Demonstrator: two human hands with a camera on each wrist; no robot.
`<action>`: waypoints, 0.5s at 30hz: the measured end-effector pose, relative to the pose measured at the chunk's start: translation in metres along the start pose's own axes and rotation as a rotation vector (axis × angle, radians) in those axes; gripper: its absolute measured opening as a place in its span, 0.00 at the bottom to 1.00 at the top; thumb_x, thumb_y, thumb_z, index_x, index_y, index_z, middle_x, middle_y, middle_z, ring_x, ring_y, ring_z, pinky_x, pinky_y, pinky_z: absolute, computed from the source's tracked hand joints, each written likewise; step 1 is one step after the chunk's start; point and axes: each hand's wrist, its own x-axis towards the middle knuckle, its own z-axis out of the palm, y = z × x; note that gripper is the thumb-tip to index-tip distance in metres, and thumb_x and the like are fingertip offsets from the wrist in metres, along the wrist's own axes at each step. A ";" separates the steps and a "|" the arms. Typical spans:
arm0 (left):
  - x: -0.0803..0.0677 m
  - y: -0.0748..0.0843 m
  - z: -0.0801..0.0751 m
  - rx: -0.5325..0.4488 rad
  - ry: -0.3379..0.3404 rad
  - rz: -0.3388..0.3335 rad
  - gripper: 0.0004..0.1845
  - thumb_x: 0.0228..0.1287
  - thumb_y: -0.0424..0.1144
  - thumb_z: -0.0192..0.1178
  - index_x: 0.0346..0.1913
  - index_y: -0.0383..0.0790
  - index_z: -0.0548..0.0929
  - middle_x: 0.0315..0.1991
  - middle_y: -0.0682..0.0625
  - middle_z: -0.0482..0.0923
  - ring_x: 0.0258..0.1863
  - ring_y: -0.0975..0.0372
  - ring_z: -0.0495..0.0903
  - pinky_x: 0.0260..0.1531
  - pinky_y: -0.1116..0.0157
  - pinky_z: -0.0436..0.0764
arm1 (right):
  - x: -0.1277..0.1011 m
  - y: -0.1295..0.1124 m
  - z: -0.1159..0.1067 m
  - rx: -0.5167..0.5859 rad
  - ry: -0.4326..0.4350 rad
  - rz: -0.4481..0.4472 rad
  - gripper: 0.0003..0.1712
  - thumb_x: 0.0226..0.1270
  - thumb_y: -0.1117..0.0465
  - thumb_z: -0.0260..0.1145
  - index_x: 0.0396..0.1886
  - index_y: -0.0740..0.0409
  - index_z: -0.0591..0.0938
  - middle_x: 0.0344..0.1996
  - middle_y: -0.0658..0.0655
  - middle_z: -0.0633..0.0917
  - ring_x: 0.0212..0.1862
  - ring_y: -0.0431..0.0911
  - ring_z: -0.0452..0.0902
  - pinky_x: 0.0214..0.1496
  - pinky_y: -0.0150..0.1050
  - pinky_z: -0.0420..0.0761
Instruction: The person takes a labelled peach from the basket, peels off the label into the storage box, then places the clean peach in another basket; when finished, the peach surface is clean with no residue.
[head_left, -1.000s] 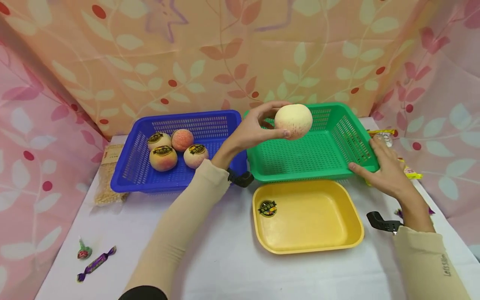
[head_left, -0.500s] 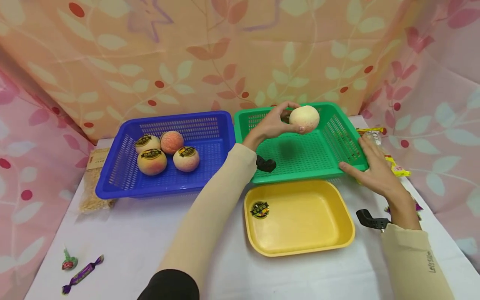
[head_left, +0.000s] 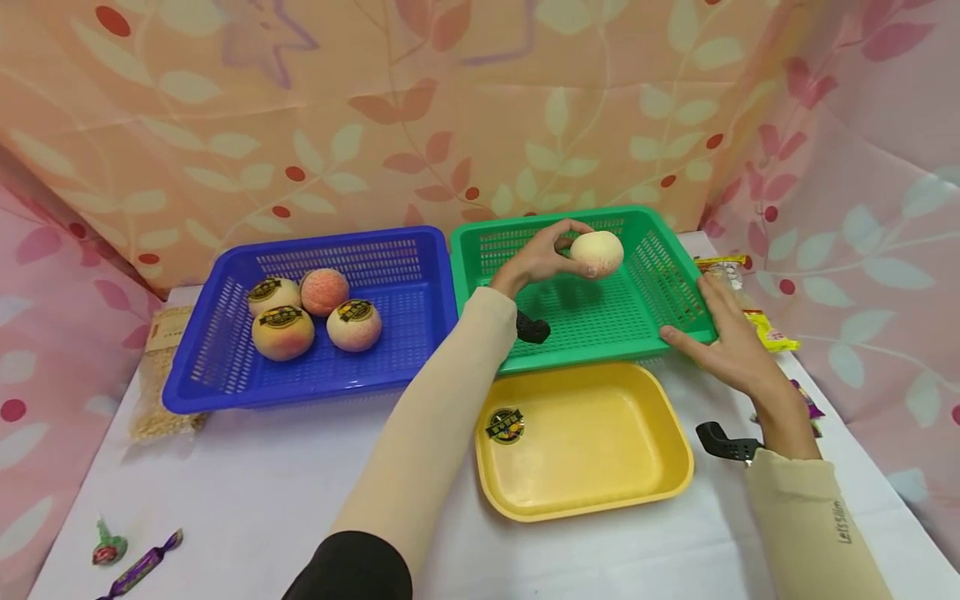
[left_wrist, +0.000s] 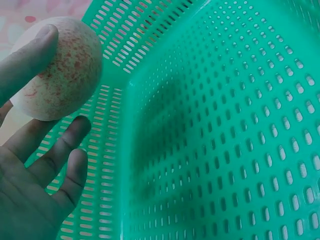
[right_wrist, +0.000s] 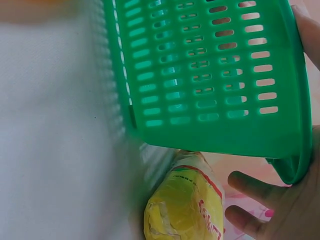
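My left hand (head_left: 542, 254) grips a pale, red-speckled peach (head_left: 597, 253) and holds it low inside the green basket (head_left: 678, 329). In the left wrist view the peach (left_wrist: 59, 70) sits between my fingertips above the basket's mesh floor (left_wrist: 225, 150). My right hand (head_left: 726, 337) rests flat against the green basket's near right corner, thumb along the front rim. The right wrist view shows that corner (right_wrist: 280, 130) against my palm, with a yellow snack packet (right_wrist: 185, 207) just under it.
A blue basket (head_left: 225, 387) on the left holds several peaches (head_left: 282, 332), most with dark stickers. A yellow tray (head_left: 660, 433) with one sticker (head_left: 505, 425) lies in front of the green basket. Wrapped sweets (head_left: 138, 565) lie front left, a grain bag (head_left: 157, 392) far left, snack packets (head_left: 765, 329) right.
My left hand has carried the peach farther over and down into the green basket. The right hand has stayed on the basket's corner.
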 end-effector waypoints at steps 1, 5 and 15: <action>0.002 -0.001 0.001 0.009 0.000 -0.003 0.34 0.58 0.35 0.75 0.66 0.48 0.74 0.69 0.46 0.74 0.64 0.53 0.78 0.62 0.54 0.78 | 0.000 0.000 0.000 0.002 0.000 0.001 0.60 0.68 0.41 0.66 0.84 0.53 0.40 0.84 0.61 0.37 0.83 0.63 0.31 0.76 0.75 0.42; 0.008 -0.004 0.006 0.058 0.010 -0.042 0.33 0.58 0.35 0.75 0.65 0.50 0.74 0.75 0.54 0.64 0.73 0.56 0.69 0.65 0.52 0.76 | 0.001 0.000 0.001 0.006 -0.006 0.012 0.60 0.68 0.40 0.66 0.84 0.50 0.39 0.84 0.59 0.37 0.83 0.63 0.32 0.76 0.76 0.43; 0.018 -0.007 0.020 0.092 0.039 -0.054 0.34 0.55 0.33 0.77 0.64 0.50 0.74 0.74 0.50 0.67 0.73 0.55 0.69 0.69 0.48 0.72 | -0.002 0.000 0.001 0.005 0.001 0.009 0.59 0.68 0.40 0.66 0.84 0.51 0.40 0.84 0.56 0.38 0.84 0.62 0.32 0.76 0.75 0.43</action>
